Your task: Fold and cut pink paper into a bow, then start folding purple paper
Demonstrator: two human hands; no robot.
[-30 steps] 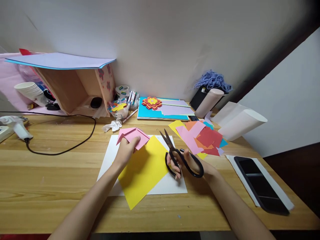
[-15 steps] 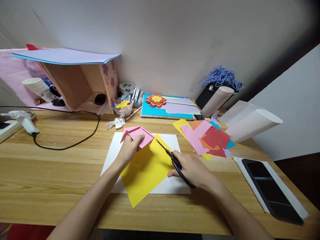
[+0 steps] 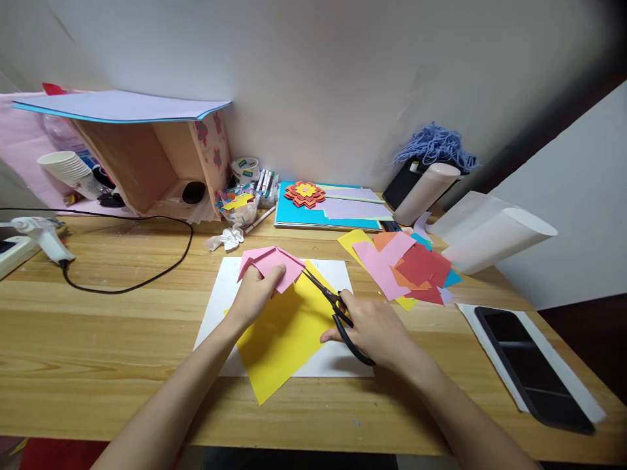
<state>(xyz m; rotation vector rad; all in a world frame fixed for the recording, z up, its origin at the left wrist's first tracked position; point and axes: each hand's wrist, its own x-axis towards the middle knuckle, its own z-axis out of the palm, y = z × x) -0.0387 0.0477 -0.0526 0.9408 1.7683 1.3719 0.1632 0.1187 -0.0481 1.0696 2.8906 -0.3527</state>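
My left hand [image 3: 255, 295] grips a folded pink paper [image 3: 272, 262], held a little above a yellow sheet [image 3: 284, 333] that lies on a white sheet [image 3: 215, 307]. My right hand [image 3: 375, 326] is closed round the handles of black scissors [image 3: 329, 301]. The blades point up and to the left, and their tips reach the right edge of the pink paper.
A pile of coloured paper squares [image 3: 401, 267] lies to the right, a black tray [image 3: 531, 365] at the far right. A glue gun [image 3: 42, 235] with a black cord [image 3: 147, 274] sits at the left. A cardboard box [image 3: 147, 163], markers and a paper flower [image 3: 304, 194] stand at the back.
My right hand turned the scissors from lying flat with open blades to an upright grip, then brought the blades left to the pink paper. My left hand stayed put.
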